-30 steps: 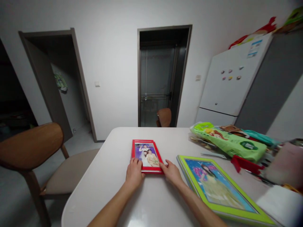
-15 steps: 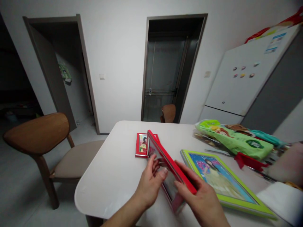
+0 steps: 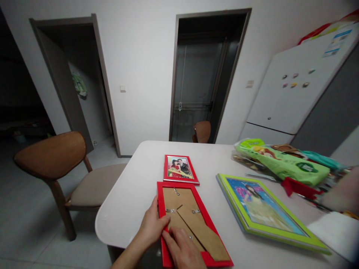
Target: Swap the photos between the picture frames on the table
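A red picture frame [image 3: 200, 215] lies face down over the near part of the table, its brown backing board, small metal clips and folding stand facing up. My left hand [image 3: 151, 226] grips the frame's left edge, thumb on top. My right hand [image 3: 183, 248] is closed over the lower left of the frame, bent fingertips at the edge near the left thumb; part of the backing is hidden under it. Just beyond lies a smaller red picture frame [image 3: 181, 169], face up with a photo of two people. To the right sits a green picture frame [image 3: 269, 211] with a photo of a person in a pale dress.
On the white table's [image 3: 126, 209] right side are a green packet [image 3: 288, 160], a red object [image 3: 301, 188], a metal tool [image 3: 260, 176] and white paper [image 3: 333, 231]. A wooden chair [image 3: 53, 155] stands at the left, another chair back [image 3: 202, 131] behind the table.
The red frame I hold has gone from tilted on edge to flat, back side up. Both hands have come down with it, and the right hand has shifted left across the frame.
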Demonstrator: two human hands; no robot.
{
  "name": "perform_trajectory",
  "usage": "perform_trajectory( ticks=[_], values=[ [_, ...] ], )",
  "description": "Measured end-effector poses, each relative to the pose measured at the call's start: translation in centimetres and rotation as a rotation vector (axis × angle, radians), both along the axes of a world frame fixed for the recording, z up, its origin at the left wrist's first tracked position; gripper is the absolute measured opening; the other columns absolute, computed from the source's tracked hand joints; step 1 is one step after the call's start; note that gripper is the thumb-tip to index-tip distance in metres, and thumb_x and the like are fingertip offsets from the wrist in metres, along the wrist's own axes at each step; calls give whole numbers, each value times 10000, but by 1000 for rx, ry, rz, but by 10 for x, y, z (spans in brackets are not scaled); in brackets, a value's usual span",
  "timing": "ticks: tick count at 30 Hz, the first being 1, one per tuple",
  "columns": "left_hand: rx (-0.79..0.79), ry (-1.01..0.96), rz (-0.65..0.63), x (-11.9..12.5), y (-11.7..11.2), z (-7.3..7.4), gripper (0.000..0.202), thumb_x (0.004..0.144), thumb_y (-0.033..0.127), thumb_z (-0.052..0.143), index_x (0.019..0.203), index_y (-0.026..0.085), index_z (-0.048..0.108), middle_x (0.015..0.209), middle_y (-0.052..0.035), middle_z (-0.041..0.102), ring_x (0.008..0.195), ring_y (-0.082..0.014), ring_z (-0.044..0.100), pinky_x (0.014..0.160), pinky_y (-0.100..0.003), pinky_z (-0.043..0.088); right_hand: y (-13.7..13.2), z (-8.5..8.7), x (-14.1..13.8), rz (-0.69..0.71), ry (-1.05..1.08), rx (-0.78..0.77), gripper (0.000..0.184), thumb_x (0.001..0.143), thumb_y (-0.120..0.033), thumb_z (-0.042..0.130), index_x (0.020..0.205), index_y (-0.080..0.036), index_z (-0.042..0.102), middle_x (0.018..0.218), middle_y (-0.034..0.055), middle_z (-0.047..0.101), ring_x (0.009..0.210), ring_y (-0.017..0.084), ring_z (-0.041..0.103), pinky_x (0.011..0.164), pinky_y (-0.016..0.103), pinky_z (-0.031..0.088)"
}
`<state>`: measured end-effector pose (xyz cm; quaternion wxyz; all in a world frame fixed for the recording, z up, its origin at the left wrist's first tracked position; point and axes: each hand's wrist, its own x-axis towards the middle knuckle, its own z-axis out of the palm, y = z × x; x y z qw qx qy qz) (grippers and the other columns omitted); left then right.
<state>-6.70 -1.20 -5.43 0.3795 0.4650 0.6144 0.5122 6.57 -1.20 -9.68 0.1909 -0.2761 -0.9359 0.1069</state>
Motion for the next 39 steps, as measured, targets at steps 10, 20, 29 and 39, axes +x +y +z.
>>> perform_trajectory(
  ticks=[10, 20, 29, 39],
  values=[
    [-12, 589, 52, -1, -3, -13, 562, 682, 158, 422, 1231, 128, 308, 1162, -93, 487, 1104, -204, 396, 957, -329, 229, 29, 43, 31, -37, 83, -132, 374, 706, -225, 466, 1075, -201, 522, 1123, 91, 511, 1006, 209, 457, 856, 345, 378],
    [0, 669, 41, 3, -3, -18, 537, 704, 176, 392, 1233, 133, 312, 1257, -71, 408, 1145, -201, 358, 1006, -365, 143, 104, 33, 60, -354, -5, -68, 248, 724, -168, 416, 797, -173, 654, 899, 88, 563, 869, 201, 467, 775, 303, 366],
    [9, 715, 80, 7, -4, -22, 514, 709, 174, 396, 1214, 102, 331, 1252, -101, 409, 1137, -198, 369, 1001, -380, 161, 78, 45, 22, -223, 68, -73, 248, 768, -186, 401, 891, -159, 615, 926, 80, 552, 880, 180, 462, 790, 280, 345],
    [2, 735, 79, 7, -4, -27, 521, 704, 172, 384, 1218, 102, 331, 1260, -97, 398, 1155, -185, 348, 1008, -370, 151, 80, 42, -17, -217, 7, -63, 216, 787, -258, 412, 753, -186, 613, 808, 55, 558, 795, 161, 484, 718, 257, 336]
  ],
)
